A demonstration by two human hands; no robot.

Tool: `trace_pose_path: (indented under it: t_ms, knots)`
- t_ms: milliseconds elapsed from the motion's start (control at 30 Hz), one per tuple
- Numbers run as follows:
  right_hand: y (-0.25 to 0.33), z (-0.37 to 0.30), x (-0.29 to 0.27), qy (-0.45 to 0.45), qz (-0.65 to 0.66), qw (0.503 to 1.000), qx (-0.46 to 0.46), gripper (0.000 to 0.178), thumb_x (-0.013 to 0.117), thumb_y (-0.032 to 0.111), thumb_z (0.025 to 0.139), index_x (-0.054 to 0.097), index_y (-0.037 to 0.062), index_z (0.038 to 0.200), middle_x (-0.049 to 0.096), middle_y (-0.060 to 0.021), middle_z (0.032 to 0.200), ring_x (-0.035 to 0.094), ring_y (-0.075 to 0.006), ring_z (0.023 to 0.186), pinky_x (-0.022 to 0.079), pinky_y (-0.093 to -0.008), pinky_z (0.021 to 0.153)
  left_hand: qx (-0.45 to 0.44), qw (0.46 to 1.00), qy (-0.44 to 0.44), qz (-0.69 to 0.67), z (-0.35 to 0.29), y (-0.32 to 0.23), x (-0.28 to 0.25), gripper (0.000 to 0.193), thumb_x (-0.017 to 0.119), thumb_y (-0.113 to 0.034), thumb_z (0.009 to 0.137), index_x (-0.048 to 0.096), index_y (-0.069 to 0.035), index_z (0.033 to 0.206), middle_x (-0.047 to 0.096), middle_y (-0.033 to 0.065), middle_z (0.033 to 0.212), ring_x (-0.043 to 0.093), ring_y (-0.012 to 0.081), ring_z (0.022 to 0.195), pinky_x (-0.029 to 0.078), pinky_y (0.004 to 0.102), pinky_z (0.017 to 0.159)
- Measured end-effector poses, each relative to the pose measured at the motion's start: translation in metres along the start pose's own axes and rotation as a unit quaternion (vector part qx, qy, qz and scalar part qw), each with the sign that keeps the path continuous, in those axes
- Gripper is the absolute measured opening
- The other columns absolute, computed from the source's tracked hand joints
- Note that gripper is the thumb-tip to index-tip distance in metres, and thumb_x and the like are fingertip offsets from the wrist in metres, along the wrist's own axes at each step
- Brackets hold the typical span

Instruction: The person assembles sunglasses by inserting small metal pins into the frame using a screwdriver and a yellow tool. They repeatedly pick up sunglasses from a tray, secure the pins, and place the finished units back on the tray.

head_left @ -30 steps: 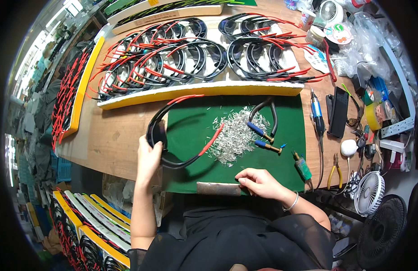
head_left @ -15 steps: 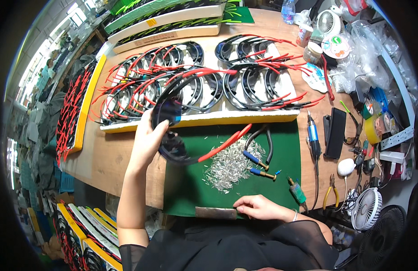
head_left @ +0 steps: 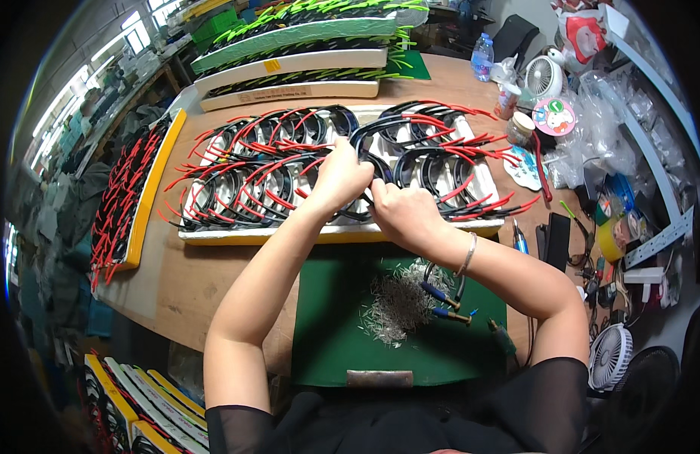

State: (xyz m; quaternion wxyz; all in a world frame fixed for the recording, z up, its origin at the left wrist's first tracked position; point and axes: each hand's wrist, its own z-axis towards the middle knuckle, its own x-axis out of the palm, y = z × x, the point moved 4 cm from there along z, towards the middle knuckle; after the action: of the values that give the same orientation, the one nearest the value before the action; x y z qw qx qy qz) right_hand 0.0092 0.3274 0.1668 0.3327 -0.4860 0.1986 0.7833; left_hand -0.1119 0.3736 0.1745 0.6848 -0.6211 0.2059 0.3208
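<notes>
My left hand point(head_left: 341, 175) and my right hand point(head_left: 401, 214) are both stretched out over a long white tray point(head_left: 214, 235) full of coiled black cables with red ends point(head_left: 252, 178). Both hands grip one black cable coil point(head_left: 371, 147) at the tray's middle, the left on its near-left side, the right just below it. The part of the coil under my fingers is hidden. Closer to me lies a green mat point(head_left: 323, 333) with a heap of small silver metal pieces point(head_left: 395, 306) and blue-handled tools point(head_left: 444, 303).
More white trays with green-tipped cables point(head_left: 304, 34) stand at the back. A yellow-edged tray of red wires point(head_left: 127, 197) lies left. Clutter fills the right: small fans point(head_left: 609, 356), tape rolls, pliers, a bottle point(head_left: 481, 57), plastic bags. Boxes sit lower left.
My left hand has carried the black cable coil from the green mat up to the white tray. My right hand has left the mat's front edge and joined it on the coil.
</notes>
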Motion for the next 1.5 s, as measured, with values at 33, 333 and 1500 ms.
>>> trace_pose_path:
  t_ms: [33, 333, 1500]
  knots:
    - [-0.005, 0.005, 0.006, -0.014, -0.006, 1.0, -0.013, 0.018, 0.057, 0.015, 0.075, 0.045, 0.0029, 0.078, 0.056, -0.0116, 0.059, 0.059, -0.0272, 0.05, 0.047, -0.0366, 0.043, 0.028, 0.999, -0.011, 0.012, 0.009, 0.004, 0.001, 0.047, 0.056, -0.021, 0.075, 0.042, 0.012, 0.105, 0.056, 0.0156, 0.075, 0.059, 0.0233, 0.069, 0.047, 0.0331, 0.061]
    - [-0.093, 0.072, 0.016, -0.03, -0.055, 0.997, 0.032, 0.02, 0.057, 0.017, 0.077, 0.045, 0.0016, 0.08, 0.058, -0.0134, 0.06, 0.06, -0.0314, 0.054, 0.047, -0.0402, 0.048, 0.005, 0.972, 0.03, 0.234, 0.13, 0.056, 0.008, 0.054, 0.06, -0.032, 0.075, 0.045, 0.006, 0.11, 0.059, 0.0243, 0.102, 0.059, 0.0336, 0.097, 0.046, 0.0404, 0.083]
    - [-0.104, 0.136, 0.144, 0.275, -0.075, 0.955, 0.082, 0.05, 0.06, 0.05, 0.075, 0.062, 0.0042, 0.094, 0.065, -0.0133, 0.091, 0.059, -0.0315, 0.093, 0.046, -0.0388, 0.079, -0.105, 0.952, 0.069, 0.279, 0.144, 0.092, 0.055, 0.046, 0.064, -0.031, 0.073, 0.055, 0.0, 0.106, 0.061, 0.0201, 0.104, 0.059, 0.033, 0.098, 0.048, 0.0396, 0.082]
